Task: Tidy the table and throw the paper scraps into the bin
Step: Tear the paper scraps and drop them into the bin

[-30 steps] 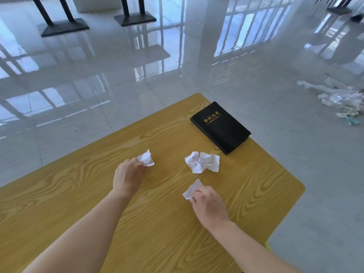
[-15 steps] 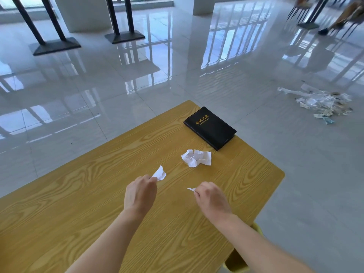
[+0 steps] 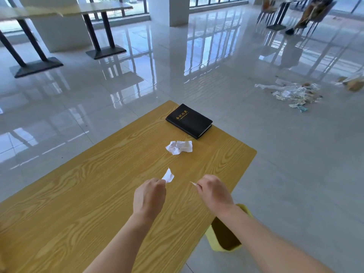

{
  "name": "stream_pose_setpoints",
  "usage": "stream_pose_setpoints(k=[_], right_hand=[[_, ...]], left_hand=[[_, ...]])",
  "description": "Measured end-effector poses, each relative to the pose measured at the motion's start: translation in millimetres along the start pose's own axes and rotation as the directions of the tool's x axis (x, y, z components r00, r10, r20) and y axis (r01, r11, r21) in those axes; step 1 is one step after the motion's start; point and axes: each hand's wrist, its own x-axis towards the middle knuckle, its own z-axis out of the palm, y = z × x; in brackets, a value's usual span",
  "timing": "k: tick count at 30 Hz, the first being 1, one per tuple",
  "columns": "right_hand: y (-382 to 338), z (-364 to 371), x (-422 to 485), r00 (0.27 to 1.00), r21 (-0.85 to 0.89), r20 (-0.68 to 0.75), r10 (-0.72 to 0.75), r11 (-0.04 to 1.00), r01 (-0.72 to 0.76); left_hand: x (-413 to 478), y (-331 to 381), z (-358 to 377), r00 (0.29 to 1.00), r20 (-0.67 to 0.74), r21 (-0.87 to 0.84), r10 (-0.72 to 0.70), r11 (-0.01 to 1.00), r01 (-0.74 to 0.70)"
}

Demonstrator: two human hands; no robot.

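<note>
Left hand point(image 3: 149, 196): fingers pinched on a small white paper scrap point(image 3: 168, 175), above the wooden table point(image 3: 78, 194).
Right hand point(image 3: 213, 192): closed on a scrap tip point(image 3: 193, 183).
Crumpled paper point(image 3: 179, 147): on the table, near the black notebook point(image 3: 189, 120).
Yellow bin point(image 3: 224, 237): on the floor, beside the table edge, under the right forearm.

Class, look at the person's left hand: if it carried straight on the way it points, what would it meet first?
Probably the crumpled paper lying on the table, ahead of the left hand; depth is uncertain.

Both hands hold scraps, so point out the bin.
In the head view, the yellow bin stands on the floor at the table's near right edge, under the right forearm.
</note>
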Motion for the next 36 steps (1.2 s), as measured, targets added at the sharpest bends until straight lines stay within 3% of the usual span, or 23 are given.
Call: stream_pose_setpoints(k=[10,19,27,36], right_hand=[[97,-44,-63,0.996,-0.016,-0.084,0.032,0.999,-0.033],[184,-62,-116,0.993,-0.013,-0.076,0.090,0.996,-0.091],[226,-43,-132,0.977,0.024,-0.015,0.212,0.977,-0.212],[265,13,-127,0.905,0.059,0.083,0.418,0.904,-0.423]], left_hand=[[-42,128,19,0.999,-0.007,-0.010,0.053,0.999,-0.053],[-73,222,54,0.993,0.080,-0.002,0.082,0.997,-0.082],[-76,250,92,0.984,0.081,-0.092,0.158,0.984,-0.150],[-57,250,174,0.952,0.245,-0.176,0.182,0.974,-0.141]])
